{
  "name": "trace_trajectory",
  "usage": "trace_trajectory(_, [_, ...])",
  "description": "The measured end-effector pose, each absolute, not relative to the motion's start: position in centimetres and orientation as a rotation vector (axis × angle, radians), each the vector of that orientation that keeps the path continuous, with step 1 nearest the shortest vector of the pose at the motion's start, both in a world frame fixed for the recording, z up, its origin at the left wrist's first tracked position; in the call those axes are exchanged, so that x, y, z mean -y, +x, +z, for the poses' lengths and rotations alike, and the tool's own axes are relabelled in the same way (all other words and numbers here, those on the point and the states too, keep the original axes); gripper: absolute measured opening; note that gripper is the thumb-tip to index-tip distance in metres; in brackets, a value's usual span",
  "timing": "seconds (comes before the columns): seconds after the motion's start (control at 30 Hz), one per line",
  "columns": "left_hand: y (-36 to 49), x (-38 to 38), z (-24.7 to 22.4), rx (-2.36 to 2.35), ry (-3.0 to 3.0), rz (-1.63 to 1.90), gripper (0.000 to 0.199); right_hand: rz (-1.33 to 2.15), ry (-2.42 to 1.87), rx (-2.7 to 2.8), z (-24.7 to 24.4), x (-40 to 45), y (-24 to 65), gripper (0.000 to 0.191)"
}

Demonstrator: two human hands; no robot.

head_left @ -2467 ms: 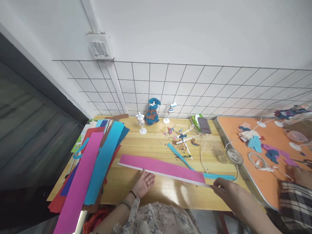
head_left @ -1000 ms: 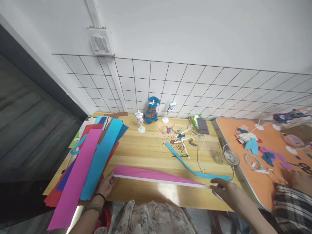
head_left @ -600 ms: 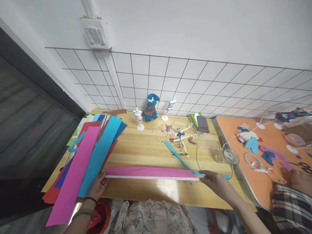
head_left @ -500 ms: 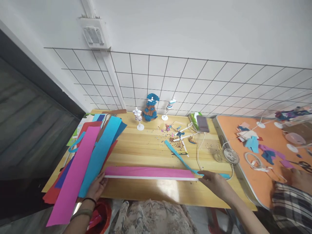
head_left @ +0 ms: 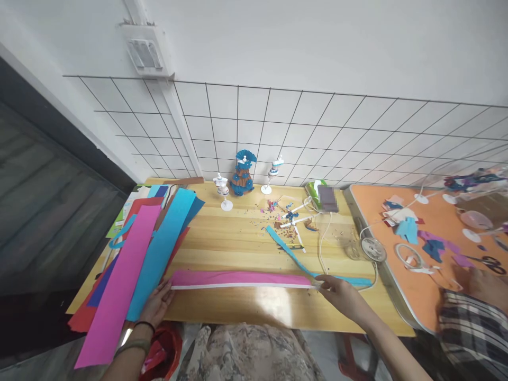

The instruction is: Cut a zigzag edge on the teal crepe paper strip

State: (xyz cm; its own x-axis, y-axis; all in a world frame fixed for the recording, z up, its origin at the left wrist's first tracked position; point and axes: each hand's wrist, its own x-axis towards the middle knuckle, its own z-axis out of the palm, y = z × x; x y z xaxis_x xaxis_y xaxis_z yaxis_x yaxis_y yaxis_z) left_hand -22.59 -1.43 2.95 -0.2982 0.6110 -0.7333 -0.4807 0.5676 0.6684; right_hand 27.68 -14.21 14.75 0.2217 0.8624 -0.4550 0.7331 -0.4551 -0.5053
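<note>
A long pink crepe paper strip [head_left: 242, 278] lies across the front of the table, with a narrow white band [head_left: 238, 285] along its near edge. My left hand [head_left: 159, 299] pinches its left end, palm turned up. At the right end, my right hand [head_left: 335, 291] has thumb and fingers closed on the tip of the white band. The strip's right corner beside my fingertips looks yellowish, and I cannot make out its detail. Just behind my right hand runs a narrow blue strip [head_left: 291, 255], bent and partly covered by the hand.
Coloured paper sheets [head_left: 119, 286] pile up at left, overhanging the table's front. Small dress-form stands [head_left: 222, 185] and a blue-brown paper dress [head_left: 242, 177] stand at the back. Scraps [head_left: 291, 217] and a white cable [head_left: 323, 246] lie mid-right. A co-worker's hand [head_left: 482, 288] rests on the orange table [head_left: 384, 211].
My right hand has shifted slightly left, and the right end of the white band now looks lifted or changed by the fingertips. My left hand stays at the left end.
</note>
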Motion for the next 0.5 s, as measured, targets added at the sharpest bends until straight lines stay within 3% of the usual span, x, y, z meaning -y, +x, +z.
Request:
trace_trajectory(0.23, [-23.7, 2.0, 3.4, -1.574, 0.099, 1.059, 0.024, 1.194, -2.203, 1.503, 14.3, 14.4, 26.3, 0.036])
trace_trajectory(0.5, [-23.6, 1.8, 3.9, -1.577, 0.107, 1.057, 0.025, 1.120, -2.251, 1.538, 14.2, 14.5, 26.2, 0.035])
